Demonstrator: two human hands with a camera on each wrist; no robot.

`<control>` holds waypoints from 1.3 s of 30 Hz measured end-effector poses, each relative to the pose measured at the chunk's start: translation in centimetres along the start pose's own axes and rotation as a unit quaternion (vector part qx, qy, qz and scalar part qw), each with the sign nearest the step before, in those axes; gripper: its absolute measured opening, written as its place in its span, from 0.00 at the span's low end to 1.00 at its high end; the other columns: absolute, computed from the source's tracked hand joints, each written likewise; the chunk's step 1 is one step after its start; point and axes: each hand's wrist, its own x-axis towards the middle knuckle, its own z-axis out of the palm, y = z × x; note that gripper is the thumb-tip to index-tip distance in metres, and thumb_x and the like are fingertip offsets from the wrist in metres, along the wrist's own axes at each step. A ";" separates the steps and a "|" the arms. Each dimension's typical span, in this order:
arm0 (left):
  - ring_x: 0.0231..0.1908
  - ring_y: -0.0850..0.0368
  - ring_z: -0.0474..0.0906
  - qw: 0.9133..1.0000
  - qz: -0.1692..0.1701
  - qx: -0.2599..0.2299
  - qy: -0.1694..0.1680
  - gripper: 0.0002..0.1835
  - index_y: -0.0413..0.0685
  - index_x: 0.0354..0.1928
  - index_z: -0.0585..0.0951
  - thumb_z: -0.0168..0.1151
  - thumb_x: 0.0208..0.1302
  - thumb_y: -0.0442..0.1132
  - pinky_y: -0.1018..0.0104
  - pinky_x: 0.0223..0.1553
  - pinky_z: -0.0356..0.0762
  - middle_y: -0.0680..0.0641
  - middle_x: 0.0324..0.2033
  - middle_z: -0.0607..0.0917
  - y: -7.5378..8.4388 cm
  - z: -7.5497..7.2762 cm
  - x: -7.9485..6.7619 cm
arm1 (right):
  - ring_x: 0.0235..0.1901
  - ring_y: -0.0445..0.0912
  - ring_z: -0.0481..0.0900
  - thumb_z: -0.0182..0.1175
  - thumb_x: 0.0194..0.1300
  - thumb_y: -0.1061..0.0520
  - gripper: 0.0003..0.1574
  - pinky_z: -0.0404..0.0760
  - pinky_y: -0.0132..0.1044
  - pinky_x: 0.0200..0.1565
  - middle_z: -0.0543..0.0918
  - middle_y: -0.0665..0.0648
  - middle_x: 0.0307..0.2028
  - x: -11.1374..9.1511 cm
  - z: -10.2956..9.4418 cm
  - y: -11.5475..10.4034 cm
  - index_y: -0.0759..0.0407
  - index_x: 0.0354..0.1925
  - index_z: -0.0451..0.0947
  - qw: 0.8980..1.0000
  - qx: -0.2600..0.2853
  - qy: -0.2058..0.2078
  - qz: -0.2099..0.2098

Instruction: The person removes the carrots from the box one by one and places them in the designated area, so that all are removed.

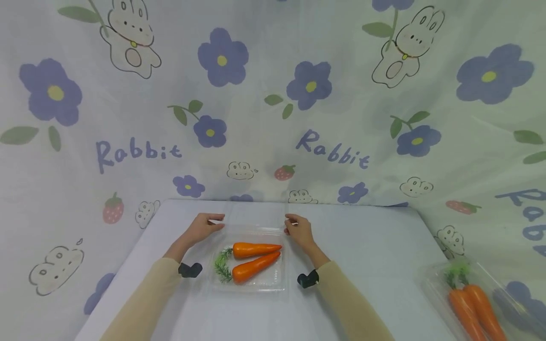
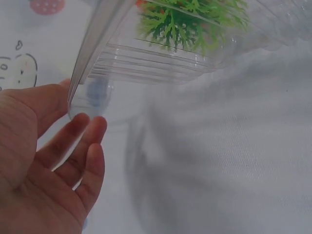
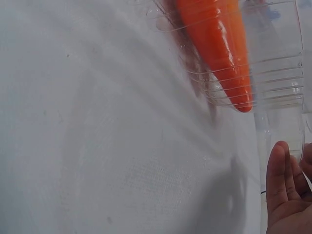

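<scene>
Clear plastic box (image 1: 249, 289), sitting on the white bench (image 1: 362, 265) between the two forearms, has its lid (image 1: 256, 215) swung up on the far side. The left hand (image 1: 204, 227) pinches one edge of that lid lightly, thumb on one side and fingers on the other; the right hand (image 1: 300, 230) pinches the opposite edge between thumb and fingertips.

The likeliest trouble is a lid brought over crooked. If one hand leads the other, the thin sheet could twist and its rim miss the tray's on one side. The leafy tops (image 1: 222, 266) lie close to the left wall, so a frond might get caught under the rim; at the other end the carrot tips come near the right wall and could foul the edge in the same way. Both holds are only at the margins, so the slick plastic might slip free, or a hard pull might drag the whole box along the bench.

As for looks, the box is see-through and shiny, with ridges running along its walls. Inside lie two carrots (image 1: 256, 268) — glossy, bright orange, thick at the leafy end and tapering — their points drawing together on the right and their feathery green tops meeting on the left.
</scene>
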 end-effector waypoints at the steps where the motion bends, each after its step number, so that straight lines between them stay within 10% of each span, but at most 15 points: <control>1: 0.46 0.42 0.81 1.000 0.002 0.005 -0.001 0.22 0.33 0.59 0.77 0.64 0.65 0.36 0.54 0.43 0.81 0.35 0.55 0.79 -0.1 0.0 -0.1 | 0.28 0.43 0.82 0.57 0.69 0.64 0.18 0.83 0.33 0.32 0.81 0.59 0.37 0.0 0.1 0.1 0.69 0.55 0.77 1.000 0.003 -0.002 0.004; 18: 0.53 0.39 0.76 0.999 -0.020 0.017 -0.022 0.23 0.35 0.62 0.75 0.59 0.69 0.40 0.48 0.52 0.76 0.36 0.58 0.77 -0.7 -0.3 -0.4 | 0.27 0.44 0.81 0.56 0.71 0.58 0.19 0.83 0.33 0.33 0.81 0.59 0.41 -1.0 0.1 -0.4 0.62 0.58 0.76 1.000 -0.019 -0.019 0.013; 39: 0.49 0.44 0.78 0.999 0.040 0.016 -0.019 0.18 0.42 0.58 0.79 0.62 0.68 0.39 0.51 0.48 0.79 0.40 0.53 0.81 5.9 -0.4 -4.0 | 0.32 0.46 0.81 0.60 0.67 0.57 0.26 0.83 0.36 0.33 0.79 0.61 0.53 -7.2 -2.0 -2.4 0.57 0.63 0.73 0.997 -0.050 -0.055 0.016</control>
